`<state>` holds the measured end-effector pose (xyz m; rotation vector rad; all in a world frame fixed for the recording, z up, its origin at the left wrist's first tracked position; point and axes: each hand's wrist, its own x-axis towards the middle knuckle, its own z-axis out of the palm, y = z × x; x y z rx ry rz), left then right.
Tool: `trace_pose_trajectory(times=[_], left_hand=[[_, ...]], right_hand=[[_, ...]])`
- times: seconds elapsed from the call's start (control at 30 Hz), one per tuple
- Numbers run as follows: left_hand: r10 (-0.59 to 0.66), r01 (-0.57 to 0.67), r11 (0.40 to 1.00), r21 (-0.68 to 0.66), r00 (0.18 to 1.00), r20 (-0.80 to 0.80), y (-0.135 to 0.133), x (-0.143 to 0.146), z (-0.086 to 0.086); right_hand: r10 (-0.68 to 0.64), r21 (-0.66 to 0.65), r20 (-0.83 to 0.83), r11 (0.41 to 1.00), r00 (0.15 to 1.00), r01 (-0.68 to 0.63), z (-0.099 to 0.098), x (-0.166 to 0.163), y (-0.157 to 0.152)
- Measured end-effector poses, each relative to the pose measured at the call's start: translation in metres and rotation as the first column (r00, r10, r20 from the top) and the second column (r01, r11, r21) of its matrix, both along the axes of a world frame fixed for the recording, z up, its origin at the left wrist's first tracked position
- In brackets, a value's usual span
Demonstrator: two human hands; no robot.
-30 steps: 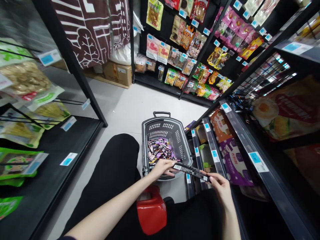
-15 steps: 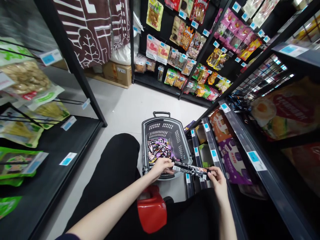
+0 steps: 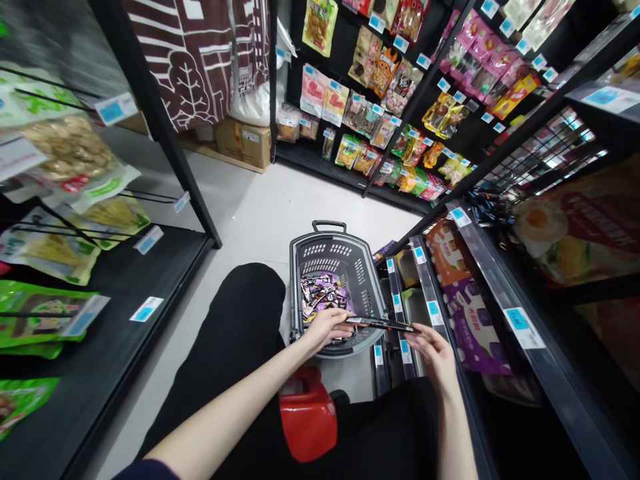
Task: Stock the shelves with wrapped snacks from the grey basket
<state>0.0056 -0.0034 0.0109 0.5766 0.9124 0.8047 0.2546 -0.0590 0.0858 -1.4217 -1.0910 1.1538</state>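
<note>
A long, narrow black packet (image 3: 381,323) is stretched between my two hands, turned so mostly its thin edge shows. My left hand (image 3: 326,329) pinches its left end over the near part of the grey shopping basket (image 3: 379,293). At the other end, my right hand (image 3: 431,345) has its thumb and fingers closed on the packet, just beside the right shelves. Inside the basket lies a heap of small black and purple wrapped packets (image 3: 325,293), partly hidden behind my left hand.
Below the basket, a red plastic object (image 3: 309,420) sits between my legs. Dark shelving (image 3: 500,293) with purple bags (image 3: 473,327) rises close on the right. More shelves (image 3: 165,267) stand left, and hung snack bags (image 3: 365,147) line the back. A cardboard box (image 3: 243,143) rests on the floor.
The packet has tipped from showing its printed face to nearly edge-on, and its right end has risen slightly. My right hand has shifted up a little. The whole view has moved slightly.
</note>
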Motion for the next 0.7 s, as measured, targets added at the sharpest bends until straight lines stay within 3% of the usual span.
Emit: trace_pose_trajectory(times=[0.07, 0.17, 0.23, 0.3, 0.47, 0.6, 0.7], left_hand=[[-0.067, 0.073, 0.997, 0.028, 0.983, -0.169, 0.003, 0.002, -0.005], [-0.131, 0.16, 0.986, 0.042, 0.911, -0.391, 0.009, 0.004, -0.016], [-0.107, 0.173, 0.981, 0.083, 0.852, -0.513, 0.012, 0.002, -0.02], [-0.048, 0.194, 0.968, 0.161, 0.77, -0.637, 0.013, -0.003, -0.019], [0.091, 0.259, 0.928, 0.269, 0.543, -0.835, 0.011, -0.021, 0.0], [0.093, 0.362, 0.916, 0.174, 0.23, -0.969, 0.016, -0.032, 0.013], [0.048, 0.395, 0.91, 0.125, 0.199, -0.979, 0.021, -0.036, 0.015]], right_hand=[[-0.063, 0.003, 0.193, 0.998, 0.979, 0.063, -0.005, -0.005, 0.006], [-0.203, 0.092, 0.441, 0.979, 0.874, 0.181, -0.026, -0.014, 0.02], [-0.259, 0.145, 0.45, 0.965, 0.854, 0.217, -0.044, -0.019, 0.031], [-0.274, 0.153, 0.374, 0.961, 0.886, 0.232, -0.062, -0.023, 0.041], [-0.209, -0.044, 0.261, 0.973, 0.942, 0.228, -0.099, -0.027, 0.065], [-0.206, -0.087, 0.381, 0.963, 0.901, 0.256, -0.127, -0.037, 0.071], [-0.254, -0.048, 0.521, 0.945, 0.815, 0.325, -0.135, -0.044, 0.071]])
